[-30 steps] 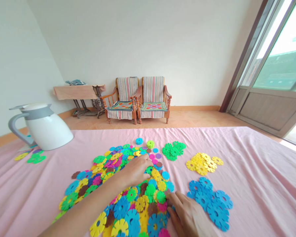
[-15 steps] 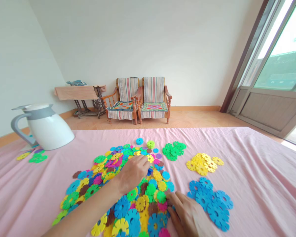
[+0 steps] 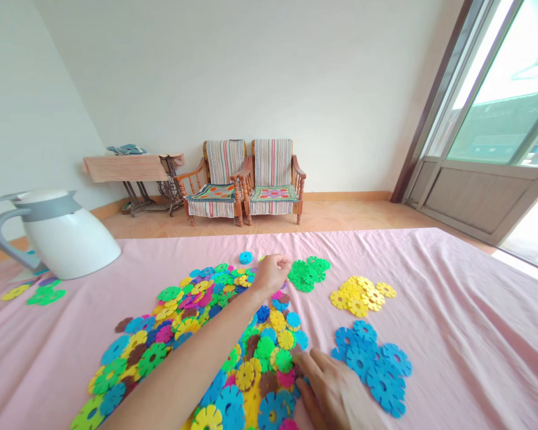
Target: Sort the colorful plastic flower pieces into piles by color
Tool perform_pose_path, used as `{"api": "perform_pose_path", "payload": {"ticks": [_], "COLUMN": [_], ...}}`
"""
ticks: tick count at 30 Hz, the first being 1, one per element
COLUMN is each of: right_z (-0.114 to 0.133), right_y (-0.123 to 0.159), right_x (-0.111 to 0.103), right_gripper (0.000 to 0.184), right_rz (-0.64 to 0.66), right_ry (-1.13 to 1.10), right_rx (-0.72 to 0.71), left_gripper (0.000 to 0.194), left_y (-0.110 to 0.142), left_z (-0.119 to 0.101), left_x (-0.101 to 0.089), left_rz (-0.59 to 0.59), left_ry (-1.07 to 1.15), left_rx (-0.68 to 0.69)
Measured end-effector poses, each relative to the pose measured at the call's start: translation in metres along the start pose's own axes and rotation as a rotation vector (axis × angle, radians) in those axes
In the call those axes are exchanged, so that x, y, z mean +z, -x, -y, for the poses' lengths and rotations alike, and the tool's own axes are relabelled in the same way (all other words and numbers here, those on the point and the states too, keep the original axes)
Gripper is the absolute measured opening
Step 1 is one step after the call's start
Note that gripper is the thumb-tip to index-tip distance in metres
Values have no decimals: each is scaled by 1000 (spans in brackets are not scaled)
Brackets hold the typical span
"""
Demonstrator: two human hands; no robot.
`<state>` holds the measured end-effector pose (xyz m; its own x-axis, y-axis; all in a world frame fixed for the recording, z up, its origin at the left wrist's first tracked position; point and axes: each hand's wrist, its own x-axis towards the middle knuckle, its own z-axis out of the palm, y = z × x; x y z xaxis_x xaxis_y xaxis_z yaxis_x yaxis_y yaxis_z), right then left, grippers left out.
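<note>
A wide heap of flat, notched plastic flower discs (image 3: 186,325) in many colours spreads across the middle of the table. Over the far right edge of this heap, close to a pile of green discs (image 3: 308,273), is my left hand (image 3: 272,276). Its fingers are pinched together, and whatever they may hold cannot be made out. My right hand (image 3: 334,385) rests at the heap's near right edge, thumb and fingers apart, fingertips touching discs. Blue discs (image 3: 376,364) lie in a pile just right of it, with yellow discs (image 3: 361,295) in another pile behind.
A pink cloth (image 3: 466,334) with folds covers the table. At the left stands a white and grey jug (image 3: 72,239), with a few green discs (image 3: 47,295) in front. Beyond the table are two wooden armchairs (image 3: 272,179), a cloth-covered sewing table (image 3: 125,168) and a door (image 3: 470,197).
My left hand has moved from the middle of the heap away and to the right, towards the green pile. My right hand stays at the heap's edge. The view has shifted slightly right.
</note>
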<state>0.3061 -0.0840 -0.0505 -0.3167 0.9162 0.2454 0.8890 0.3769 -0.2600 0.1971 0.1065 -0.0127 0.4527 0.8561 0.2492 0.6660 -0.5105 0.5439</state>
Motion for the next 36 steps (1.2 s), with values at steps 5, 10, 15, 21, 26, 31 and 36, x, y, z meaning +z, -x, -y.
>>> {"api": "perform_pose_path", "payload": {"ticks": [5,10,15,21,26,31,36], "right_z": [1,1,3,3,1,7,17], "right_y": [0,1,1,1,4,-8,-38], "right_x": [-2,-4,-6,-6,-3,-7,-5], "right_gripper": [27,24,25,26,21,20,23], "right_rz": [25,35,60,25,-53,-164,-282], "right_ry": [-8,-39,-59,-114,-176,-268,-355], "right_rx": [6,20,37,27,36,84,44], "left_gripper": [15,14,22,25,10,8,9], "left_y": [20,50,70,95,113,124,127], "left_z": [2,5,5,10,11,9,11], "left_x": [-15,-34,-52,-63,-63,-61,-59], "left_rz": [155,302,346,214,94,71,71], "left_ry": [5,-50,-191,-220,-45,1,47], "left_rx": [130,294,330,224,74,52,91]}}
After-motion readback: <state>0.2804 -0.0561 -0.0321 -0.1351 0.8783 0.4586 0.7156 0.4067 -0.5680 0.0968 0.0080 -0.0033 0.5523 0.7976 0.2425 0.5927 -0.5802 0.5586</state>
